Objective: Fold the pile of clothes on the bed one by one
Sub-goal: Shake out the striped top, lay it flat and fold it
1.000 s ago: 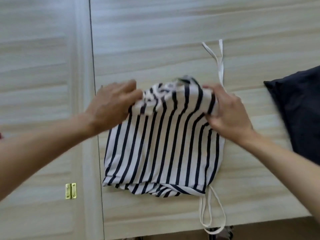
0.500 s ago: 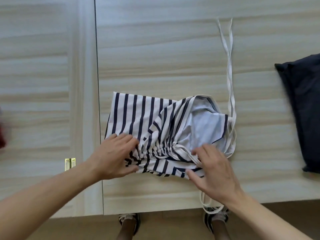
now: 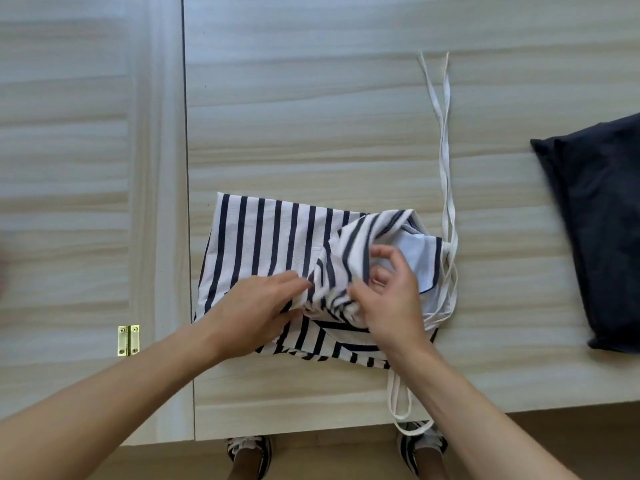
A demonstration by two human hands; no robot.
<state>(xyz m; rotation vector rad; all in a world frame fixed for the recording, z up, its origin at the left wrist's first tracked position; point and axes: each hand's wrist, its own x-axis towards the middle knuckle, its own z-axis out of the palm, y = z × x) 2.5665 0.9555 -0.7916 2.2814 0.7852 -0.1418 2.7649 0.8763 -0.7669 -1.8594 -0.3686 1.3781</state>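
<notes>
Pale surface's (image 3: 311, 116) front edge: left hand (image 3: 256, 306) is pressing the striped top (image 3: 259, 237) flat-fingered, right hand (image 3: 384, 299) is pinching it; trailing straps (image 3: 445, 150) could snag, skewing the fold.

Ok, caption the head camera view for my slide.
Left hand presses, right hand gathers a striped top on pale boards beside dark cloth.
</notes>
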